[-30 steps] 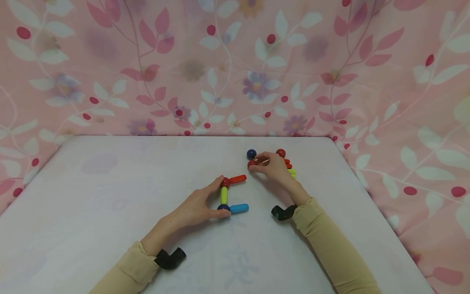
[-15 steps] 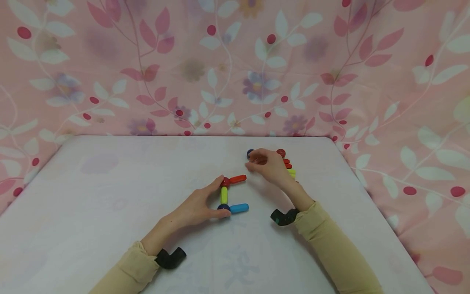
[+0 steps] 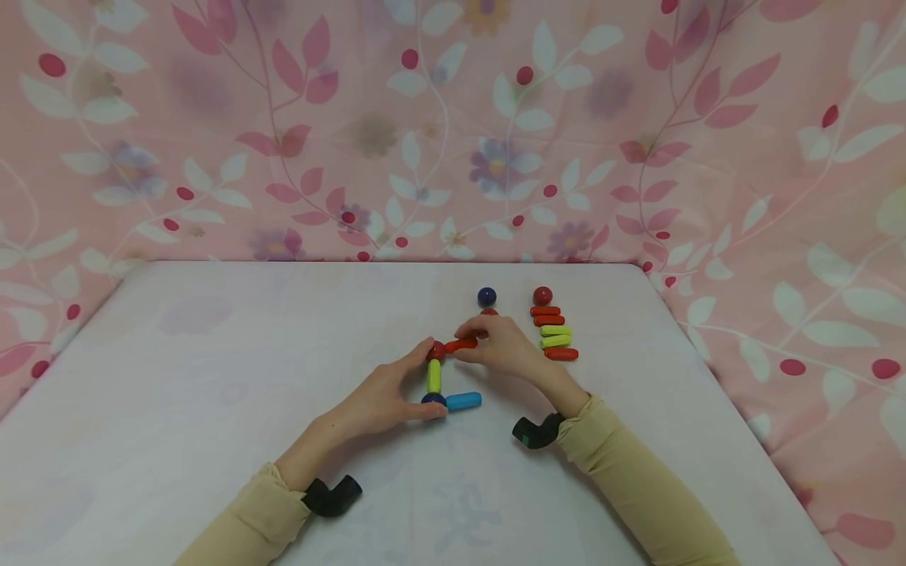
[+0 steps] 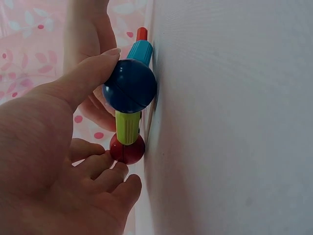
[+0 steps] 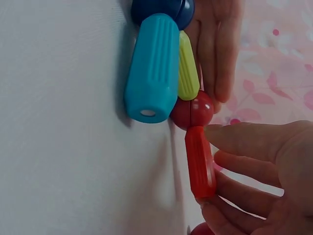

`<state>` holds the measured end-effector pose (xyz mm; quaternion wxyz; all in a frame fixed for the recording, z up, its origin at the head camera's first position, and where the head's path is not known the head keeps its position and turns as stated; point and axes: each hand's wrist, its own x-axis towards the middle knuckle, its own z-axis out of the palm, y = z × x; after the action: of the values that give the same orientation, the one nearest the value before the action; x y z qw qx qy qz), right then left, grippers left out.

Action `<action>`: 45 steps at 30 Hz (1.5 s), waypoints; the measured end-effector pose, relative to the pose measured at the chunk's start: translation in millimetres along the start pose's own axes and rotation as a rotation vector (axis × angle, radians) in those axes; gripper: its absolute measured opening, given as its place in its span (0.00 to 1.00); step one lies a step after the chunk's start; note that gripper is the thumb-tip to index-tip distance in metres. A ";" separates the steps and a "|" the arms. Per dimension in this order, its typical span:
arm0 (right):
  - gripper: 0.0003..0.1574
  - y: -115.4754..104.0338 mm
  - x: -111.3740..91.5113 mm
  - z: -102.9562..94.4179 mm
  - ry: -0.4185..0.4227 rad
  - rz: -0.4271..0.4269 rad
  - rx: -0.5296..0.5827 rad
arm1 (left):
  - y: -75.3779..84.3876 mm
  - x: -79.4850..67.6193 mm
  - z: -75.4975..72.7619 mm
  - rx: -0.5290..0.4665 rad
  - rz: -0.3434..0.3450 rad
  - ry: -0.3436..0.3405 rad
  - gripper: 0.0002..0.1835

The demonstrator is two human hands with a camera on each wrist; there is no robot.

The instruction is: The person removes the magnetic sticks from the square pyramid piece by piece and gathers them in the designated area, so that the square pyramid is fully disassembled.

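My left hand point(image 3: 375, 397) clasps the ball-and-rod frame point(image 3: 434, 377) between thumb and fingers, probably to steady it, well short of the far edge of the table point(image 3: 212, 338), while my right hand point(image 3: 504, 347) pinches its red rod point(image 5: 200, 161), perhaps to set the angle. Glossy red ball point(image 4: 128, 149), navy ball point(image 4: 131, 87), grooved lime rod point(image 4: 127, 127) and turquoise rod point(image 5: 154, 68) complete an open C.

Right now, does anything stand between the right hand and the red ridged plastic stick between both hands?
Nothing visible does: the right hand touches the red ridged plastic stick, with no object between them.
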<state>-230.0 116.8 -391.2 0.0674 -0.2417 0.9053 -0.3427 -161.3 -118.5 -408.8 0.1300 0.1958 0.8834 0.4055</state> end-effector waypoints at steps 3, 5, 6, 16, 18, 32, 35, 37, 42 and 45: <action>0.17 1.4 0.3 1.0 -0.014 -0.005 0.015 | 0.1 0.2 -0.1 -0.001 -0.001 -0.001 0.57; 0.17 3.7 0.6 2.0 -0.026 -0.013 0.026 | 0.1 0.3 0.1 -0.001 -0.002 -0.001 0.57; 0.17 4.7 0.6 2.8 -0.034 -0.015 0.030 | 0.1 0.3 0.2 -0.001 -0.003 -0.001 0.57; 0.16 11.5 3.6 11.9 -0.102 -0.025 0.106 | 0.1 -0.4 0.8 0.004 0.008 0.005 0.57; 0.16 12.0 4.0 14.0 -0.093 -0.029 0.111 | 0.0 -0.5 0.9 0.005 0.010 0.007 0.57; 0.12 12.5 4.1 19.1 -0.029 -0.075 0.105 | 1.9 -0.3 1.1 0.009 0.001 0.007 0.58; 0.13 13.5 4.6 19.8 -0.027 -0.093 0.098 | 2.3 0.0 0.9 0.010 0.014 0.011 0.58; 0.13 14.0 4.9 20.2 -0.028 -0.106 0.092 | 2.3 0.3 0.9 0.007 0.023 0.013 0.59; 0.13 16.0 5.5 20.9 -0.038 -0.113 0.087 | 2.4 0.2 1.2 0.003 0.017 0.006 0.58; 0.13 17.0 5.7 21.1 -0.039 -0.114 0.091 | 2.8 -0.3 1.1 0.004 0.005 0.001 0.58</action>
<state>-235.5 112.6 -418.0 0.0764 -0.2960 0.8721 -0.3821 -159.9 -116.2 -407.3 0.1279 0.1980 0.8838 0.4041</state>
